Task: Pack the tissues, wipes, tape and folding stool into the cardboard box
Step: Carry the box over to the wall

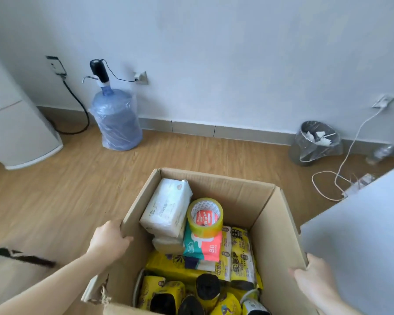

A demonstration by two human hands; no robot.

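I see my left hand (pixel 108 241) gripping the open brown corrugated cardboard box (pixel 237 192) by its left wall, my right hand (pixel 311 277) clasping the right. Inside: one glossy yellow tape roll (pixel 205 218) on a teal-and-coral wipes pack (pixel 203 246), beside two white soft tissue packs (pixel 166 208).

The cardboard box (pixel 232 189) was plain brown corrugated board, matt, with a torn, frayed edge at its near left corner. The tape (pixel 205 218) was glossy yellowish plastic film on a roll. The white tissue pack (pixel 166 206) had a smooth, soft-sheen plastic wrap; the wipes pack (pixel 203 246) was glossy printed film. The floor (pixel 55 189) was wood-grain laminate with a satin finish. The water bottle (pixel 116 119) was translucent blue plastic under crinkled clear film.
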